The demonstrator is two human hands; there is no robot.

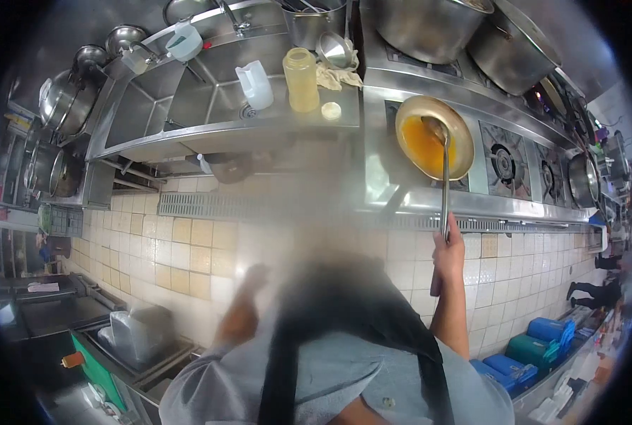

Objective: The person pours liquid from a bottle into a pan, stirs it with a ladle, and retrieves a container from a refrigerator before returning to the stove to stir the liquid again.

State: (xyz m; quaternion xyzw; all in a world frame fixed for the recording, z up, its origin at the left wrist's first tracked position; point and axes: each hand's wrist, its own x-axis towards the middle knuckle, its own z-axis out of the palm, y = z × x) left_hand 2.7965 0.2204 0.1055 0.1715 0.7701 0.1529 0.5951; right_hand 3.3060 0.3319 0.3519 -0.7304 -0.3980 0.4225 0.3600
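My right hand (449,255) is wrapped round the long handle of a metal ladle (445,170). Its bowl rests in yellow-orange liquid (421,145) inside a round metal pan (460,127), which sits on the stove's left burner, tilted so the liquid gathers at one side. Below the fist, the brown end of the handle sticks out. My left hand (254,278) hangs low over the tiled floor, away from the counter, hazy in the picture with its fingers smeared.
Large pots (429,32) stand behind the burners (502,161). Left of the stove, a steel sink counter (224,126) holds a yellowish plastic jar (301,81), a white jug (254,85) and a cloth (336,78). Blue containers (550,329) stand at lower right; a person's legs (594,290) show far right.
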